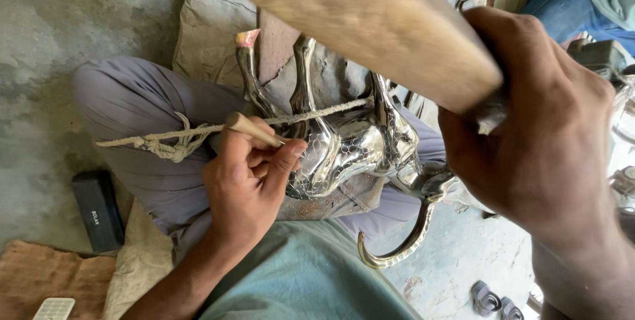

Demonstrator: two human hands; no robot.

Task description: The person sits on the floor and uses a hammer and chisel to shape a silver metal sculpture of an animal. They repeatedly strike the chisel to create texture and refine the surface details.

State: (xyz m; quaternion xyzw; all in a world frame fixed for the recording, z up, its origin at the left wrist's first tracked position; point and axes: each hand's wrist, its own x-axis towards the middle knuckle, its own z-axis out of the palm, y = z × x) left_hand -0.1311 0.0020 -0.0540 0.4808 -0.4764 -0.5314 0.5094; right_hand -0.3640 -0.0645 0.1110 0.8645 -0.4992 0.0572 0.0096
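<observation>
A shiny silver metal animal figure (pixel 357 141) with long legs and a curved horn (pixel 397 244) lies upside down across my lap. A rope (pixel 165 140) runs over it and holds it down. My left hand (pixel 248 184) pinches a small wooden-handled punch (pixel 254 129), its tip against the figure's patterned body. My right hand (pixel 536 135) is raised close to the camera and grips a thick wooden mallet (pixel 357 19), which is blurred above the figure.
I sit cross-legged on a tan cushion (pixel 208 25) on a concrete floor. A black rectangular block (pixel 98 211) lies by my left knee. A brown mat (pixel 46 274) is at the lower left. Sandals (pixel 493 300) lie at the lower right. Another person's blue-clad leg (pixel 562 2) is top right.
</observation>
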